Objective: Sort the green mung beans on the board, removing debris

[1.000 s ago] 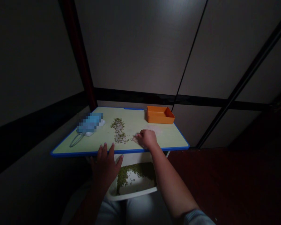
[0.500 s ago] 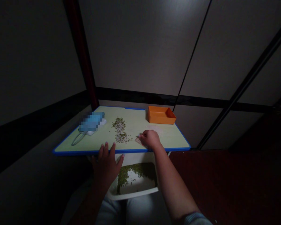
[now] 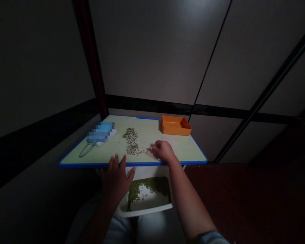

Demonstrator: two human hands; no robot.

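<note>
My right hand point(image 3: 163, 150) is over the right half of the pale green table point(image 3: 152, 130), its fingers pinched together. What they hold, if anything, is too small to make out. Under and beside those fingers lies a thin pinkish, see-through piece point(image 3: 150, 154). To the left of it, small green and pale grains point(image 3: 132, 140) are scattered in two loose patches. My left hand point(image 3: 117, 179) is open, with its fingertips on the table's blue front edge. Below the edge, a white tub point(image 3: 142, 214) above my lap contains a layer of green grains point(image 3: 152, 183), partly hidden by my hand.
An orange open box point(image 3: 176, 129) stands at the table's back right corner. At the left lies a blurred blue item point(image 3: 100, 131) with a looped cord point(image 3: 86, 149) beside it. Panelled walls point(image 3: 152, 51) close in behind and to the left.
The camera view has shifted slightly. The right-hand fingers have altered their pinch a little; the left hand stays on the edge.
</note>
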